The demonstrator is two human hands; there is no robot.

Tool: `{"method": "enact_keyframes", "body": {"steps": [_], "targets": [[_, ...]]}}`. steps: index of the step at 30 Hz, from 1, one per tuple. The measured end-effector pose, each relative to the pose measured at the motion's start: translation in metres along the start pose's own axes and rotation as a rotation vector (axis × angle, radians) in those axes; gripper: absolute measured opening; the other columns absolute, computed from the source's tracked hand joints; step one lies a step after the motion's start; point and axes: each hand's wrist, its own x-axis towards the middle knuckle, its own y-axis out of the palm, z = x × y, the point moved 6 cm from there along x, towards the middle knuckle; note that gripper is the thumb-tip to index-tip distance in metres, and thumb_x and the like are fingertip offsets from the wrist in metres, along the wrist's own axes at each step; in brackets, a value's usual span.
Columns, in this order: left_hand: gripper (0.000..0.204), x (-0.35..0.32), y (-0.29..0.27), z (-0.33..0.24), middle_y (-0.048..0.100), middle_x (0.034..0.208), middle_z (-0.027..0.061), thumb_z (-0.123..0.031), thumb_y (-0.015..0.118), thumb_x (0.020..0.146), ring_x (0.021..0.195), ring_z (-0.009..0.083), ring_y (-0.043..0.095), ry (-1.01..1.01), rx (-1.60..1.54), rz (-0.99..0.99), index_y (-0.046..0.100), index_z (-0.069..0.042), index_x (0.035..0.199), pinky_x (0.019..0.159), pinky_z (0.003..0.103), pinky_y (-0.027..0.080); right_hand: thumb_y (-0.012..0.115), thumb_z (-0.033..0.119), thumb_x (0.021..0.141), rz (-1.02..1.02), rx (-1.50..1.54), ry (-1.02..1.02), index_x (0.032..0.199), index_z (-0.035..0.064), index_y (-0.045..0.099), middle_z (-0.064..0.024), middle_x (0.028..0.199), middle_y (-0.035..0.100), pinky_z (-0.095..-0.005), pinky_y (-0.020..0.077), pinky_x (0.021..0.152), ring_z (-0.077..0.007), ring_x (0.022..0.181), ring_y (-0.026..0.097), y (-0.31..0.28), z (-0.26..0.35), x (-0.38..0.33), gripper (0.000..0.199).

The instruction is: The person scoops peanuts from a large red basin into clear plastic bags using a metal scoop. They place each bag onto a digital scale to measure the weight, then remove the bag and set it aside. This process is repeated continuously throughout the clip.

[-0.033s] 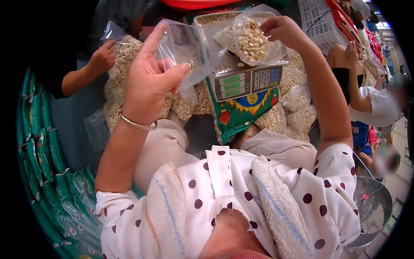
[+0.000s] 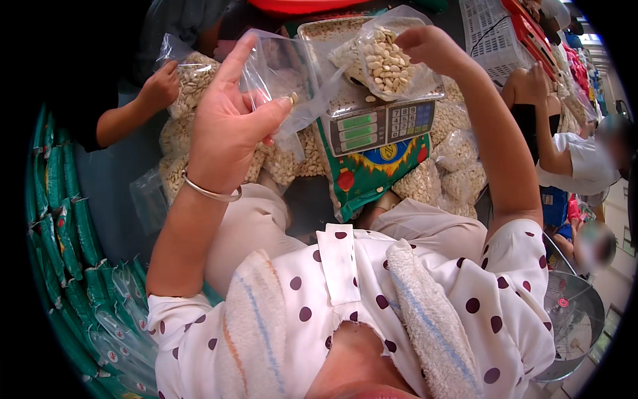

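My left hand (image 2: 229, 123) is closed on a clear plastic bag (image 2: 282, 63) that hangs limp and looks empty. A pale seed (image 2: 293, 98) shows at the thumb tip. My right hand (image 2: 435, 50) hovers at the mouth of an open bag of large white pumpkin seeds (image 2: 387, 63), its fingers curled with the tips close together. Whatever they hold, if anything, is hidden. The seed bag stands on the metal pan of a digital scale (image 2: 379, 126), with another seed bag (image 2: 345, 56) beside it. One loose seed (image 2: 371, 99) lies on the pan.
Filled seed bags (image 2: 458, 149) lie right of the scale, and more (image 2: 179, 136) at the left, where another person's hand (image 2: 161, 83) grips one. A green printed sack (image 2: 379, 173) sits below the scale. Green packets (image 2: 60, 213) are stacked far left. A white crate (image 2: 492, 40) stands at right.
My right hand has shifted slightly left over the seed bag. My left hand and its plastic bag have barely moved.
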Motion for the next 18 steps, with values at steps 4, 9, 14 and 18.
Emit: {"method": "enact_keyframes", "body": {"steps": [4,9,14,18], "targets": [[0.074,0.0,0.003,-0.001,0.054,0.07,-0.0008,0.005,0.062,0.078,0.054,0.0016,0.045,-0.006,-0.019,-0.002,0.025,0.003,0.142,0.046,0.016,0.038,0.076,0.01,0.065,0.01,-0.494,-0.097,0.138,0.0106,0.037,-0.0161,0.134,0.045,-0.0392,0.0423,0.099,-0.0329,0.121,0.047,0.046,0.007,0.02,0.083],[0.075,0.0,0.01,-0.005,0.057,0.071,0.0015,0.006,0.062,0.078,0.055,0.0024,0.048,-0.013,-0.03,-0.007,0.024,0.004,0.142,0.046,0.016,0.041,0.074,0.023,0.07,-0.119,-0.767,-0.185,0.137,0.0146,0.038,-0.0147,0.133,0.047,-0.0395,0.0484,0.087,-0.0315,0.112,0.054,0.066,-0.012,0.04,0.077],[0.076,0.003,0.01,0.001,0.057,0.073,0.0021,0.006,0.062,0.078,0.055,0.0028,0.048,-0.054,-0.05,-0.001,0.022,0.003,0.143,0.046,0.016,0.041,0.07,0.016,0.072,-0.117,-0.503,-0.159,0.117,0.0115,0.057,-0.0135,0.096,0.062,-0.0405,0.0493,0.077,-0.0341,0.087,0.061,0.051,-0.024,0.06,0.047],[0.074,0.004,0.017,0.004,0.057,0.087,0.0017,0.004,0.06,0.076,0.056,0.0012,0.044,-0.076,-0.036,0.017,0.026,0.002,0.143,0.048,0.015,0.037,0.066,0.015,0.079,-0.151,-0.052,0.015,0.103,0.007,0.065,-0.0063,0.072,0.061,-0.0327,0.0479,0.051,-0.0186,0.059,0.06,0.031,-0.027,0.052,0.026]]}}
